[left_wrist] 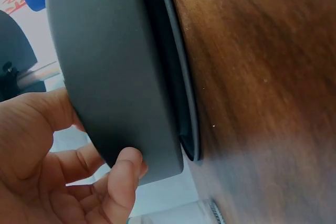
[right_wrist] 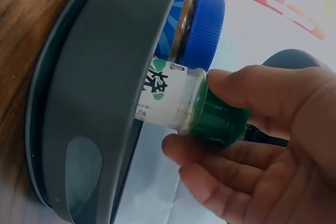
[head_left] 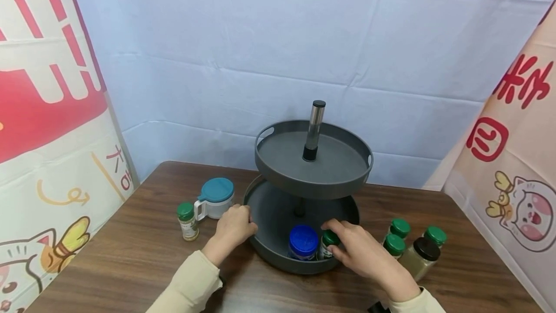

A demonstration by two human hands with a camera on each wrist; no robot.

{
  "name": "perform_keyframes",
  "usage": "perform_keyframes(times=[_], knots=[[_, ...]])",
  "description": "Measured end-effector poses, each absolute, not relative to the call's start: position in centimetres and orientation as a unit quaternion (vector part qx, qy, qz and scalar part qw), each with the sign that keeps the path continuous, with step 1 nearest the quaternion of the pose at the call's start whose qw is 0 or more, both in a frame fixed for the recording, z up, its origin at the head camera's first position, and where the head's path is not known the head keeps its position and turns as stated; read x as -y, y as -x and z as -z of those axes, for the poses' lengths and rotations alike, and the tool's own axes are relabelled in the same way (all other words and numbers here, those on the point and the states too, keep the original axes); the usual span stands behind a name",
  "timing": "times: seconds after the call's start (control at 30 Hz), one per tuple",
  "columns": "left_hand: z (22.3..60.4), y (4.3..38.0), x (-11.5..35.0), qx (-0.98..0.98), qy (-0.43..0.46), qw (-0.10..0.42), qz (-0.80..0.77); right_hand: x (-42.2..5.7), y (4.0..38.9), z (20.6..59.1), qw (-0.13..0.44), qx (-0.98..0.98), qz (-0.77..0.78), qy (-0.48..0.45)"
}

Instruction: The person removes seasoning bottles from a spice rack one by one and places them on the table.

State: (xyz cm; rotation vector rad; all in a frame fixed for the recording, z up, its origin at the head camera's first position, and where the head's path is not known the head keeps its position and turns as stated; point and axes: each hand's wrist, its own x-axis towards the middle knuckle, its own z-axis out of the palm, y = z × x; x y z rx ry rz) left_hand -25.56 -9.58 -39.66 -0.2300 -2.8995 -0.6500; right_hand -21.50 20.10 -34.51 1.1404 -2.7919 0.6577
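Note:
A dark grey two-tier round tray (head_left: 271, 221) stands on the table. At its lower tier, my left hand (head_left: 234, 227) grips the left rim, thumb and fingers on either side of the wall (left_wrist: 105, 66) in the left wrist view. My right hand (head_left: 362, 250) pinches the green cap of a small spice jar (right_wrist: 168, 90) between thumb and fingers. That jar sits upright inside the lower tier, near the front rim. Directly left of it is a wider jar with a blue lid (head_left: 303, 240). The upper tier (head_left: 282, 158) holds nothing around its metal post.
Left of the tray stand a green-capped spice jar (head_left: 188, 223) and a white handled container with a blue lid (head_left: 217, 197). On the right are several more green-capped jars (head_left: 399, 228) and a black-capped jar (head_left: 419, 260). A pale cloth (head_left: 260, 37) hangs behind the table.

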Motion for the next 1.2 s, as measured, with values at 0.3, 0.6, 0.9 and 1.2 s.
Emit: perform_keyframes(times=[0.3, 0.6, 0.9, 1.2], knots=[[40.20, 25.86, 9.55, 0.967, 0.062, 0.075, 0.237, -19.90, 21.58, 34.66, 0.024, 0.901, -0.220, -0.372], [40.38, 25.92, 9.48, 0.966, 0.062, 0.078, 0.238, -19.84, 21.57, 34.76, 0.024, 0.903, -0.213, -0.371], [40.22, 25.72, 9.47, 0.967, 0.056, 0.083, 0.233, -19.85, 21.60, 34.68, 0.035, 0.902, -0.211, -0.374], [40.37, 25.69, 9.45, 0.968, 0.056, 0.079, 0.231, -19.75, 21.56, 34.70, 0.042, 0.905, -0.211, -0.368]])
